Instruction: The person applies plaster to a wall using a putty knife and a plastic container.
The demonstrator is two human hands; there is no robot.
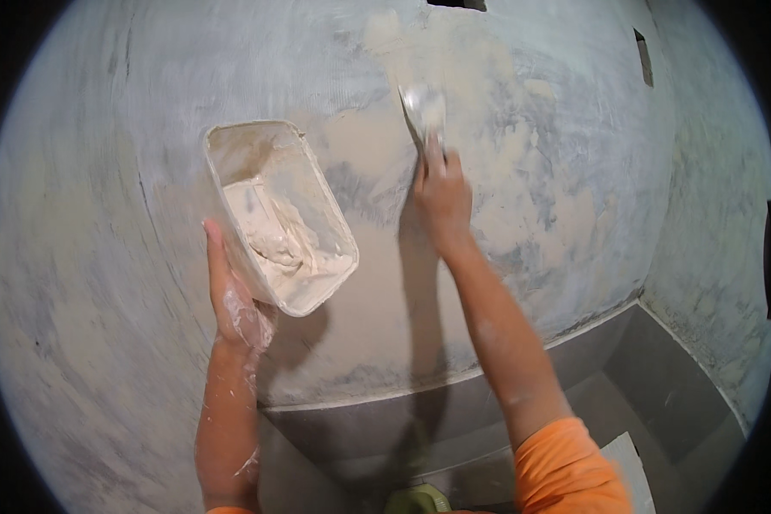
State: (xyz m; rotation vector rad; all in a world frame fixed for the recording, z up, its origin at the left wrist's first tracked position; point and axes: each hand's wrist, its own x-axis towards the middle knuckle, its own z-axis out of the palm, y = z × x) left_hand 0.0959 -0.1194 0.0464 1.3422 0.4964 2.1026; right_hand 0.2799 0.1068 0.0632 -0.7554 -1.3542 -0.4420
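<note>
My left hand (236, 308), streaked with white paste, holds up a translucent plastic container (343, 236) on the left of the view, fingers closed round its side. Pale cream paste (278, 240) fills its lower part. In my right hand (441, 193) is a metal putty knife (424, 111), its blade at the grey wall (557, 154) above and right of the container. The wall carries uneven beige patches (385, 34) around the blade. My right arm casts a long shadow down the wall.
A grey tiled ledge or trough (668, 368) runs along the bottom of the wall to the right corner, where a side wall (711, 223) meets it. A green object (420, 501) and a pale board (625, 471) lie at the lower edge. Small dark openings (457, 4) show high in the wall.
</note>
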